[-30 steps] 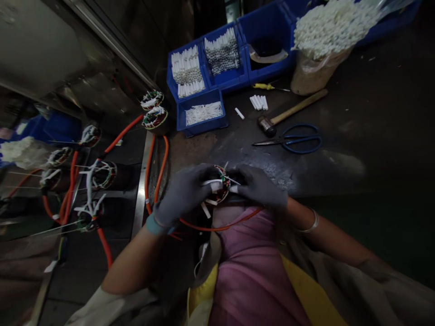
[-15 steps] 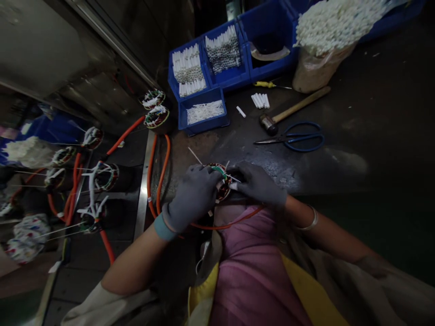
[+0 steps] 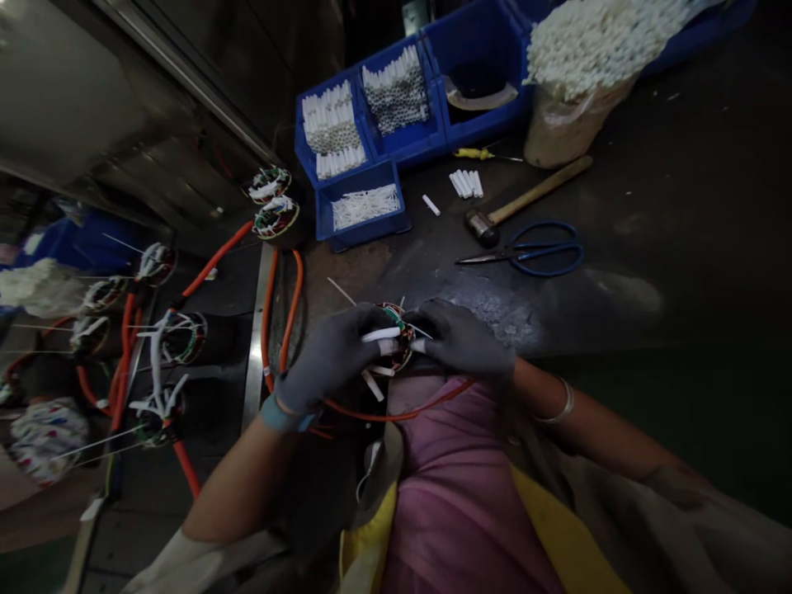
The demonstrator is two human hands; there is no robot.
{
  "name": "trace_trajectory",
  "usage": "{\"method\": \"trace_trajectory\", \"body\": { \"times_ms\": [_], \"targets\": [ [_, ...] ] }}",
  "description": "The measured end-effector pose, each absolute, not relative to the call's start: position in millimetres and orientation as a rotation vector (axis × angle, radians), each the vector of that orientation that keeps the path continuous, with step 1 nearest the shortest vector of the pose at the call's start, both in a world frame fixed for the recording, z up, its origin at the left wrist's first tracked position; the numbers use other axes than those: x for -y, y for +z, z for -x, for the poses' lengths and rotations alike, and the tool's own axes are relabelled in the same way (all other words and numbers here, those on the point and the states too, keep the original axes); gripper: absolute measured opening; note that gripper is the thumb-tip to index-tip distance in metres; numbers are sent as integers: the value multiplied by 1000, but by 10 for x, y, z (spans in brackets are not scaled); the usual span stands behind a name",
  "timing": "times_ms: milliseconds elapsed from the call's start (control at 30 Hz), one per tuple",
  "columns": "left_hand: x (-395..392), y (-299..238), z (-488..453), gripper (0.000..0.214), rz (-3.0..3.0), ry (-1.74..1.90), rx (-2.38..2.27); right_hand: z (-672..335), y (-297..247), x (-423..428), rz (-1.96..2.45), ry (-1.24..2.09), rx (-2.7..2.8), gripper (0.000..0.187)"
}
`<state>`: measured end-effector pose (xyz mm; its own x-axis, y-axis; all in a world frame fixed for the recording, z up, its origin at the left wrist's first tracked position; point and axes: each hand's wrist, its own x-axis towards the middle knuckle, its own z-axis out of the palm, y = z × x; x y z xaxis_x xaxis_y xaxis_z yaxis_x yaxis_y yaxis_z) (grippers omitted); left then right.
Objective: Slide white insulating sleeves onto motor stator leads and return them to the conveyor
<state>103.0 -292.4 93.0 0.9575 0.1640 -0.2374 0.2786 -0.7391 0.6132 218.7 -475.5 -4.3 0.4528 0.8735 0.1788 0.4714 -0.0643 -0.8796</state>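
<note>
Right in front of me is a motor stator, a ring of copper windings with green wire at its top. My left hand, in a grey glove, is closed at its left side. A white sleeve lies between its thumb and forefinger. More white sleeves stick out below these fingers. Closed against the stator's right side is my right hand, also gloved; its fingertips partly cover the windings. A thin white cord runs by them. An orange cable passes beneath both hands.
Blue bins of white tubes stand at the back, with a blue tray of thin ties before them. A mallet, scissors and a yellow-handled tool lie to the right. Other stators and a co-worker's patterned sleeve are left.
My left hand has turned and shifted down-left, so the white sleeve between its fingers and the ones beneath now show. My right hand stays at the stator. The whole view has shifted slightly.
</note>
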Motion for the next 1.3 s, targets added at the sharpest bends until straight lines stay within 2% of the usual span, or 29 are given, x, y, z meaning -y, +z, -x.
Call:
{"method": "trace_trajectory", "body": {
  "times_ms": [167, 267, 400, 533, 633, 733, 900, 1000, 1067, 1200, 1300],
  "targets": [
    [2907, 929, -935, 25, -2624, -134, -222, -2201, -59, 4749, 1686, 528, 1164, 37],
    [3053, 915, -1012, 24, -2833, -243, -143, -2201, -59, 4740, 1705, 529, 1158, 37],
    [3192, 847, -1156, 24, -3037, -409, -265, -2199, -70, 4729, 1702, 504, 1177, 34],
    [3087, 874, -1146, 30, -2846, -380, -327, -2204, -80, 4740, 1677, 489, 1167, 35],
    [3009, 933, -1053, 24, -2700, -259, -308, -2202, -93, 4754, 1673, 519, 1145, 40],
    [3071, 908, -973, 20, -2823, -198, -296, -2180, -116, 4746, 1656, 517, 1143, 41],
    [3248, 777, -935, 32, -3179, -244, -333, -2183, -138, 4759, 1624, 505, 1130, 41],
    [3229, 791, -948, 41, -3178, -352, -348, -2361, -125, 4852, 1454, 657, 1198, 49],
    [3190, 835, -974, 38, -3070, -370, -361, -2540, -102, 4912, 1427, 693, 1258, 56],
    [3187, 904, -1070, 26, -2901, -264, -561, -2775, -38, 4844, 1733, 458, 1522, 63],
    [3237, 895, -1134, 25, -2854, -287, -656, -2739, -44, 4619, 1631, 427, 1746, 72]
  ]
}}
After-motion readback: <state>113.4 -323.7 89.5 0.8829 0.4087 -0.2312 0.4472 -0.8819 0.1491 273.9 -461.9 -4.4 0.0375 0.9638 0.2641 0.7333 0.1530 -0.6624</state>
